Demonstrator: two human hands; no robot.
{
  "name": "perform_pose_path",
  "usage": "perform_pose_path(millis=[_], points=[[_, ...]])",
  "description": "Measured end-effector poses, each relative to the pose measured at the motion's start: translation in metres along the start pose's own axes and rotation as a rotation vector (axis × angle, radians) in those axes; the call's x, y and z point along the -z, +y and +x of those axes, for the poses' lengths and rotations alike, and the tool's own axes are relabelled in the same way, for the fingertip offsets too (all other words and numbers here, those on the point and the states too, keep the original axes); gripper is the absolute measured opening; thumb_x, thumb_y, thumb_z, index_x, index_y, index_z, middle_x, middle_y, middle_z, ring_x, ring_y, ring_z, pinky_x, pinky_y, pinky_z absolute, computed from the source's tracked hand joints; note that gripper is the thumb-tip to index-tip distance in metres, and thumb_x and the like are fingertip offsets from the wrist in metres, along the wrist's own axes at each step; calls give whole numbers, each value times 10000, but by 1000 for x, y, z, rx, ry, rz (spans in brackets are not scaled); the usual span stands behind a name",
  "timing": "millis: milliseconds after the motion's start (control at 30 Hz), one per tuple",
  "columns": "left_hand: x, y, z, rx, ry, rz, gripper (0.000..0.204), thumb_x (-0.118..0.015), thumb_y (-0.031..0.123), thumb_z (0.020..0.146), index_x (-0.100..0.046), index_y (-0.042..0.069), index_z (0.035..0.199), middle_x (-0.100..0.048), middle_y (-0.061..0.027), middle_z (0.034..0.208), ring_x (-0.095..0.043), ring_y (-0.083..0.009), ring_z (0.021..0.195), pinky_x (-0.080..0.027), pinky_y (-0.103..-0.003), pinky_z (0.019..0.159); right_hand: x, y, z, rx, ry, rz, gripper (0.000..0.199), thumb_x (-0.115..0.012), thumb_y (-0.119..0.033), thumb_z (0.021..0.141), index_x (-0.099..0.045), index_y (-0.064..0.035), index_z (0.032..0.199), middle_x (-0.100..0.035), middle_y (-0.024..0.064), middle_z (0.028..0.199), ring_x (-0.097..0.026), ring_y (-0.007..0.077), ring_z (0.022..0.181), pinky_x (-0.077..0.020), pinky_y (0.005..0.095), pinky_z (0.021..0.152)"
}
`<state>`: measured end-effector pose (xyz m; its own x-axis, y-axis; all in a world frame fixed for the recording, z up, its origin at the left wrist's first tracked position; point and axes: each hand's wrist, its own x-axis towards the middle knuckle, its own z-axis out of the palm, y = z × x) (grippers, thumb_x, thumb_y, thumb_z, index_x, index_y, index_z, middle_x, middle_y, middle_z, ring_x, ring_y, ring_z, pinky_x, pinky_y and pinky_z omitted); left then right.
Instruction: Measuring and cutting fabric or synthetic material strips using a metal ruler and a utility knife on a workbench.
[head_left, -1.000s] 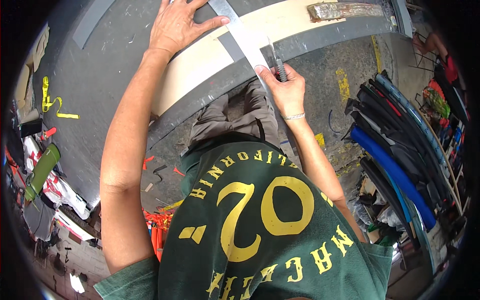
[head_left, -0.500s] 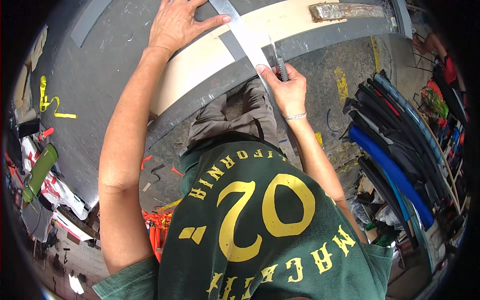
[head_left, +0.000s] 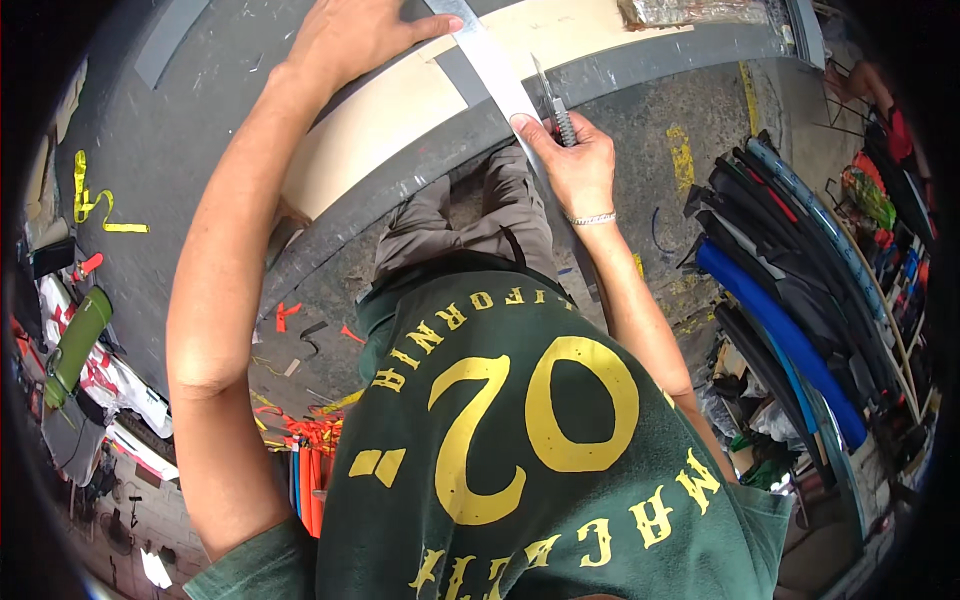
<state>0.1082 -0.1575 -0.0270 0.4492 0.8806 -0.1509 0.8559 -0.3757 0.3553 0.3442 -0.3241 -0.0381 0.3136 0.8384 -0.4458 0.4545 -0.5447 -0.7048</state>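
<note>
A long silver metal straightedge [head_left: 495,72] lies slantwise over a pale tan sheet [head_left: 385,125] on the dark grey worktable [head_left: 225,125]. My left hand [head_left: 362,42] is spread at its far part, thumb stretched onto the metal; its other fingertips run past the upper edge of the view. My right hand [head_left: 580,170] is closed round a utility knife [head_left: 563,122], blade pointing away from me along the straightedge's right side. The right thumb presses on the straightedge's near end. A dark grey strip [head_left: 462,80] of material shows beside the straightedge, left of it.
A clear-wrapped block [head_left: 700,12] rests on the table's far right. Yellow strapping [head_left: 82,190] lies at the left. Rolls of black and blue material [head_left: 780,320] are stacked on the right. A green roll [head_left: 78,345] is at the left; orange scraps [head_left: 285,316] lie below the table edge.
My left hand and forearm have shifted slightly left and away from me, the thumb still on the straightedge. The knife in my right hand has turned a little; both hands keep their places on the metal.
</note>
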Motion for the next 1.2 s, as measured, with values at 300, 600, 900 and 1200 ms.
perform_pose_path(millis=[300, 600, 900, 1200], points=[[34, 11, -6, -393, 1, -779, 915, -829, 442, 790, -452, -90, 1432, -348, -465, 1465, -452, -568, 1350, -429, -501, 1142, -3, 0, -2, 24, 19, 48, 413, -908, -366, 815, -677, -27, 765, -587, -38, 618, -471, 45, 594, -417, 257, 551], [42, 51, 22, 57, -271, 113, 1069, -881, 455, 733, -373, -173, 1432, -388, -469, 1424, -357, -573, 1418, -380, -489, 1186, 0, -4, -2, 22, 0, 18, 409, -904, -376, 813, -698, -22, 807, -646, 7, 659, -525, 68, 622, -468, 286, 595], [25, 62, 36, 164, -359, 340, 1143, -851, 479, 781, -294, -251, 1462, -312, -458, 1534, -319, -559, 1464, -324, -528, 1217, 32, -30, -22, 525, 0, -173, 362, -680, -205, 985, -637, -75, 1320, -693, 216, 1189, -711, 384, 997, -561, 426, 846], [-64, -89, 53, -155, -130, -413, 1111, -845, 504, 779, -357, -229, 1457, -273, -442, 1566, -270, -563, 1489, -339, -513, 1213, -1, -74, -22, 552, -250, -358, 493, -511, -68, 1014, -451, -162, 1494, -611, 218, 1222, -648, 470, 1014, -551, 536, 854]])
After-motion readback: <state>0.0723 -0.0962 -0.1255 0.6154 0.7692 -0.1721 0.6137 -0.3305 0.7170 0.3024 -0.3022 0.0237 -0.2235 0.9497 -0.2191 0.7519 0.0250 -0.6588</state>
